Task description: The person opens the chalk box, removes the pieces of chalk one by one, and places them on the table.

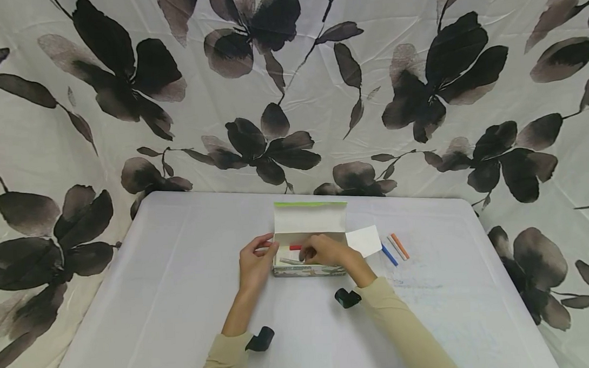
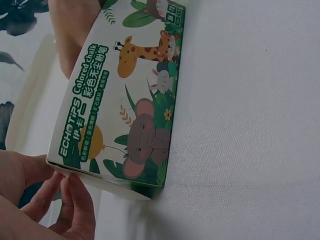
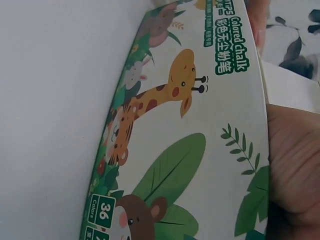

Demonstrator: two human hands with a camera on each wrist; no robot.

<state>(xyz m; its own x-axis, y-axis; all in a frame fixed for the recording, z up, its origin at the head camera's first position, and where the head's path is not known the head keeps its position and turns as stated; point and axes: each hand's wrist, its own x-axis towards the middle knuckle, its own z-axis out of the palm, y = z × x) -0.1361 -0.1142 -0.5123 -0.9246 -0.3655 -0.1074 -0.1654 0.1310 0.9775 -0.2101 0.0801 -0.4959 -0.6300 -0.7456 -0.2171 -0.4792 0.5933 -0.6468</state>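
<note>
An open cardboard box of colored chalk (image 1: 309, 270) stands on the table, its printed front (image 2: 145, 55) showing a giraffe and an elephant. My left hand (image 1: 255, 264) grips the box's left end; in the left wrist view thumb and fingers (image 2: 80, 200) meet at the corner by the side flap. My right hand (image 1: 323, 249) reaches into the box from the right, fingers bent downward. A red chalk stick (image 1: 295, 248) and a pale chalk stick (image 1: 290, 261) lie inside, left of those fingers. The right fingertips are partly hidden, and I cannot tell whether they hold a chalk.
The box's lid (image 1: 310, 218) stands raised at the back and a white side flap (image 1: 364, 241) sticks out to the right. Beyond it lie a blue chalk (image 1: 389, 255), a white chalk (image 1: 398, 247) and an orange chalk (image 1: 400, 246). Faint blue marks (image 1: 417, 285) show on the white tablecloth.
</note>
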